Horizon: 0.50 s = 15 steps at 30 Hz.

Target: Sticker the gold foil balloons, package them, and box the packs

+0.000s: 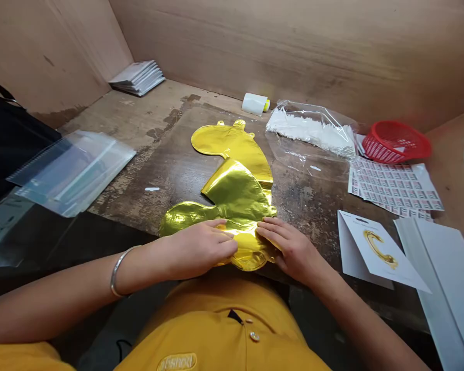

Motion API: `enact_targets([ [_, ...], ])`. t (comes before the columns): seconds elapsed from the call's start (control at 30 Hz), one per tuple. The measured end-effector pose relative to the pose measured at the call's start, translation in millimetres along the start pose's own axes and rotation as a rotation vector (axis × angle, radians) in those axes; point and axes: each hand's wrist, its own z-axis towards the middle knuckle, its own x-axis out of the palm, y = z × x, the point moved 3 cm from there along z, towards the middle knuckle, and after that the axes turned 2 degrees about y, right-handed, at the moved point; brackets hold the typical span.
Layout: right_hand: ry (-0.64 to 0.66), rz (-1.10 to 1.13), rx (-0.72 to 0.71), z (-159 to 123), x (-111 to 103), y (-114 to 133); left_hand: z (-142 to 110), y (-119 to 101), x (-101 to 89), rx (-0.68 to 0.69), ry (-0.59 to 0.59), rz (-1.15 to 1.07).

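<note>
Gold foil balloon (235, 193) lies half folded at the table edge (123, 224), L hand (197, 250) and R hand (290, 250) spread flat pressing it from both sides, apparently to keep it smooth.

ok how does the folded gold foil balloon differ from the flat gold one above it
The folded gold foil balloon is doubled over and creased, the flat gold one lies smooth. The left hand and right hand press the folded balloon, not the flat one, whose lower end it overlaps. Both are shiny gold foil on a worn wooden table.
</note>
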Motion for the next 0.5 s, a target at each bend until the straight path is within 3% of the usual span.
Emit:
enact_targets([
  [0.1, -0.060, 0.141, 0.016, 5, 3, -11, -7, 14, 1.2, -0.023, 0.062, -0.209],
  [0.17, -0.078, 0.227, 0.060, 9, 0, -17, -13, 29, -0.1, -0.112, 0.066, -0.329],
  [0.27, -0.038, 0.320, 0.261, 17, -3, -28, -19, 48, -2.4, -0.230, 0.037, -0.472],
  [0.37, -0.015, 0.361, 0.510, 29, -2, -40, -15, 55, -2.4, -0.291, -0.074, -0.633],
  [0.5, 0.002, 0.309, 0.682, 47, 2, -52, -3, 61, 5.0, -0.644, -0.329, -0.679],
])
